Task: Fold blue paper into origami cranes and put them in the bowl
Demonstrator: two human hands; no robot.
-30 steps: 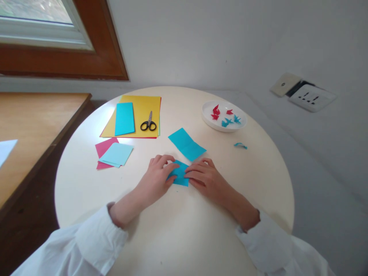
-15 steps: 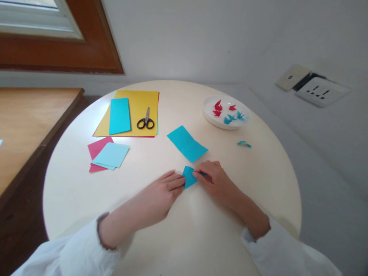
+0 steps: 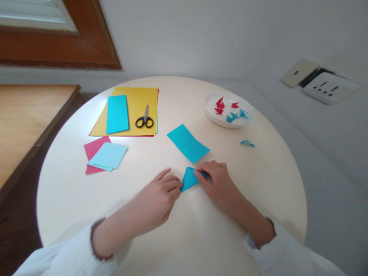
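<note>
A small blue piece of folded paper [image 3: 188, 180] lies on the table in front of me, with a crease line and a peaked top. At its lower left corner, my left hand [image 3: 165, 193] has bent fingertips closed on the edge; one finger is held apart, and the thumb is hidden. My right hand [image 3: 214, 178] pinches the paper's right side between thumb and fingers, covering part of it. Just beyond the hands rests a blue paper rectangle [image 3: 188, 143] with a crease across its middle.
Scissors [image 3: 145, 119] and a blue paper stack [image 3: 117, 114] lie on yellow sheets [image 3: 136, 94]. Nearer are light blue squares [image 3: 109, 156] over pink squares [image 3: 96, 148]. A white dish [image 3: 220, 122] holds red and blue paper cranes [image 3: 220, 103]; a blue paper strip [image 3: 247, 143] lies nearby.
My left fingers have drawn back slightly left, to the paper's lower left corner, uncovering more of it. My right hand keeps its pinch. The camera view has shifted a little.
</note>
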